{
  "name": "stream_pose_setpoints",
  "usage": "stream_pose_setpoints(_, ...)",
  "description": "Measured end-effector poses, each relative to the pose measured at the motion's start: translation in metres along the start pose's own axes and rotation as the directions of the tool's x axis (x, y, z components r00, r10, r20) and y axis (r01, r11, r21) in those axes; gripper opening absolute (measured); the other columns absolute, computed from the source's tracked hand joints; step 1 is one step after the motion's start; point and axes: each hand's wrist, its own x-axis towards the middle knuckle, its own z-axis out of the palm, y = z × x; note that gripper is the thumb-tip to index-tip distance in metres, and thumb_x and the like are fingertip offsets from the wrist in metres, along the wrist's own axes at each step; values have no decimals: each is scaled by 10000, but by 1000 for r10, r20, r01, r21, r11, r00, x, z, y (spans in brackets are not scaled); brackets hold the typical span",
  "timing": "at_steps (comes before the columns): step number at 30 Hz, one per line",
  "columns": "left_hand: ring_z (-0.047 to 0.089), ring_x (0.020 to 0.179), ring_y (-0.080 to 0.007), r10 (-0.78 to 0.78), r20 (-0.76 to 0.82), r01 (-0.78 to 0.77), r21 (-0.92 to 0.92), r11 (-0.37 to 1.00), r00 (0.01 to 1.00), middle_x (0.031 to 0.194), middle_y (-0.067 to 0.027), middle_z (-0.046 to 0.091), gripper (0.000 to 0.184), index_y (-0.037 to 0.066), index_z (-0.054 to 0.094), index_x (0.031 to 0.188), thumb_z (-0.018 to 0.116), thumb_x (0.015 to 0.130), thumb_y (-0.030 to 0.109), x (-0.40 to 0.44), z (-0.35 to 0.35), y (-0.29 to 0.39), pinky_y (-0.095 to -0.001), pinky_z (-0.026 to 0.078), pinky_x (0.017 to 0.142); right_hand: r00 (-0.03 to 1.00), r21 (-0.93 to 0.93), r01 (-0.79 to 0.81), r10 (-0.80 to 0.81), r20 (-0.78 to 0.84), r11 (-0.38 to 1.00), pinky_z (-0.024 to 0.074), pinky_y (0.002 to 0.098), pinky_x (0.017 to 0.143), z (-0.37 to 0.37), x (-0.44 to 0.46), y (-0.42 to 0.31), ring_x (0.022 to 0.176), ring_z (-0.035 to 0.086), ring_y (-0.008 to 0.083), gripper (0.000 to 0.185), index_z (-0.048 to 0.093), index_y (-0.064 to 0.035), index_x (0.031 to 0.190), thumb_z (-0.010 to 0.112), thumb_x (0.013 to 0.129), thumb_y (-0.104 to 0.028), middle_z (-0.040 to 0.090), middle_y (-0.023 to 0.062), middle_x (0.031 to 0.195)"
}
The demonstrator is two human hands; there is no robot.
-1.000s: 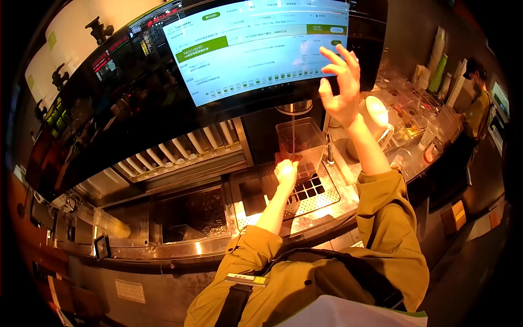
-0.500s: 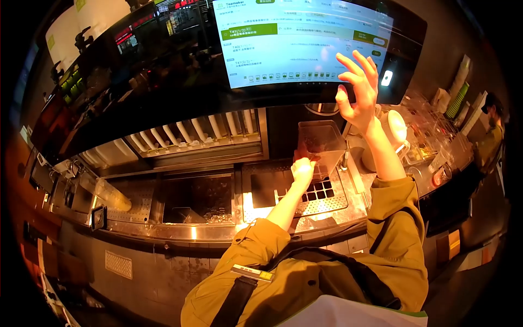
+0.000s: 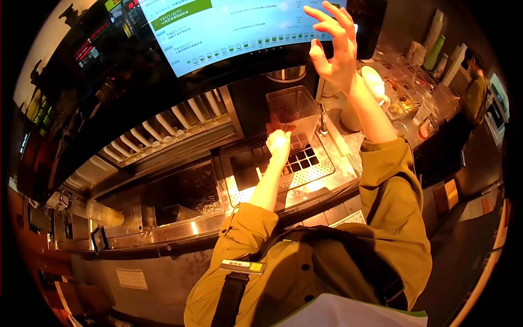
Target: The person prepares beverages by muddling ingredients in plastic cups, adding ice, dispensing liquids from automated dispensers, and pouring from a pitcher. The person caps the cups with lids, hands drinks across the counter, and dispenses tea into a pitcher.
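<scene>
My left hand [image 3: 279,144] is closed on the near side of a clear square plastic container [image 3: 305,116], held over the metal drip grate [image 3: 322,163] of the counter. A little dark reddish colour shows through the container wall by my fingers. Raised to the upper right, my right hand [image 3: 339,52] has its fingers apart and nothing in them. It overlaps the lower right part of a lit touchscreen [image 3: 234,30] with a list of orders; whether a fingertip touches the glass I cannot tell.
Left of the grate is a sunken metal basin [image 3: 185,191]. A row of white-handled tools [image 3: 180,117] stands behind it. A clear jug [image 3: 106,213] lies at the far left. Cups and tubs crowd the right counter, with a white jug [image 3: 373,83] nearest. Another person [image 3: 475,90] stands at the far right.
The view has tilted and shifted, so the screen sits higher and further left. My left hand still grips the container, and my right hand stays raised with fingers spread.
</scene>
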Motion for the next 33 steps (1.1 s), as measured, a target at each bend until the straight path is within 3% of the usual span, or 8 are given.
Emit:
stream_pose_setpoints(1,614,567,-292,5,-12,-5,11,1000,1000,563,-144,592,371,10,622,645,627,737,370,-1,0,1,-369,479,542,994,-6,110,-110,-10,994,288,421,948,5,6,6,1116,441,283,257,487,-52,927,508,676,-1,592,130,1056)
stream_pose_setpoints(3,616,590,-299,-17,20,16,17,1000,1000,596,-147,604,379,15,625,654,632,728,387,-1,-7,6,-377,481,557,997,47,3,-7,76,999,254,424,983,-1,9,-16,1157,416,282,240,464,-54,888,511,659,2,594,127,1074)
stream_pose_setpoints(9,614,670,-333,-18,10,18,0,1000,1000,674,-188,607,358,11,632,691,634,731,367,-2,-13,10,-398,483,599,987,41,50,-55,151,998,264,419,989,10,6,-5,1140,447,275,241,483,-66,849,538,624,-2,594,71,1082)
stream_pose_setpoints(14,611,652,-338,-30,12,30,14,999,999,661,-195,599,339,5,623,681,653,727,340,-2,-16,13,-388,483,577,994,-58,-6,13,112,998,168,437,1018,11,33,1,1208,337,265,267,450,-69,963,534,711,-87,539,65,1173)
stream_pose_setpoints(19,605,622,-341,-2,-19,2,9,1000,1000,639,-191,593,332,5,620,683,660,721,332,-3,-10,9,-387,476,554,999,35,-32,32,11,999,124,440,1040,-2,44,8,1220,334,268,284,412,-68,1015,531,757,-86,511,110,1206)
stream_pose_setpoints(29,612,613,-300,18,-55,-17,21,1000,998,642,-155,607,342,31,623,658,639,716,367,-1,-5,4,-384,475,553,999,-98,3,0,34,995,237,418,1000,-11,30,6,1146,411,278,216,462,-52,932,502,725,-5,559,106,1134)
stream_pose_setpoints(30,615,614,-306,32,-58,-30,26,999,998,637,-158,607,352,26,622,656,641,718,372,-1,-4,3,-386,477,547,991,-140,3,-21,-132,990,338,436,927,-8,30,10,1052,485,307,357,534,-61,1003,514,663,49,580,113,1036)
stream_pose_setpoints(33,621,648,-318,-9,-9,10,62,998,1000,663,-167,613,366,16,628,675,643,723,378,-2,-13,8,-381,486,564,981,-231,-19,-26,-191,973,351,400,925,-13,35,10,1012,511,282,328,535,-34,1011,514,689,24,586,116,1034)
